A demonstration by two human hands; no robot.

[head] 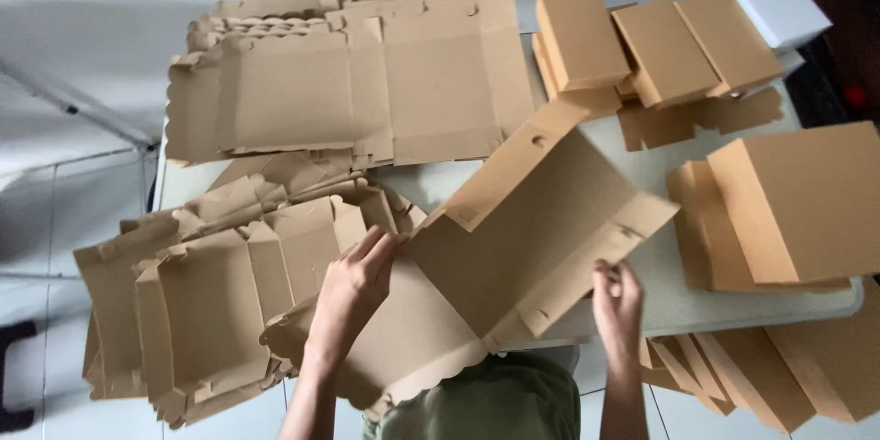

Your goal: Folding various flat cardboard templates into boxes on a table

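Note:
I hold a flat, partly folded brown cardboard box blank (513,238) over the near edge of a grey table (678,302). My left hand (353,289) grips its left side near a raised flap, fingers curled over the edge. My right hand (616,302) pinches the blank's right side panel from below. The blank's far flaps tilt upward, and its scalloped near edge hangs toward my lap.
A pile of unfolded blanks (211,302) lies at the left, another flat stack (348,92) at the back. Assembled brown boxes (660,46) stand at the back right, a larger one (807,202) at the right. A white box (784,11) sits far right. More blanks (761,376) lean below the table.

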